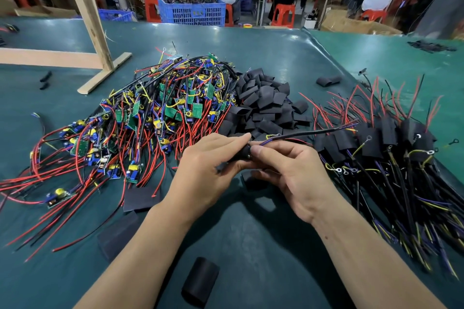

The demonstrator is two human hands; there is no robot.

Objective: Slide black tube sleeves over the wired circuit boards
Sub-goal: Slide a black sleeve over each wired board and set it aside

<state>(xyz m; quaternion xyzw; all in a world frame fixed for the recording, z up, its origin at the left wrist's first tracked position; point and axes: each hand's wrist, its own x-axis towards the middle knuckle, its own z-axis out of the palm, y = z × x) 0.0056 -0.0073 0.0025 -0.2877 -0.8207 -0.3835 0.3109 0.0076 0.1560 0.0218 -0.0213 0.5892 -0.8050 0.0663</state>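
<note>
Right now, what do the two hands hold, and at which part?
Both hands hold one black tube sleeve: the left hand grips its near end, the right hand pinches its far end, where the wires come out.

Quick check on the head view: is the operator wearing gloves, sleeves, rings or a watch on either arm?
Nothing worn that shows. The left hand and right hand are bare, with no gloves or finger cots and no rings on the visible fingers. Both wrists and forearms are bare down to the bottom edge of the frame: no watch, wrist strap, sleeve or cuff in view. Nails are short and unpainted.
</note>
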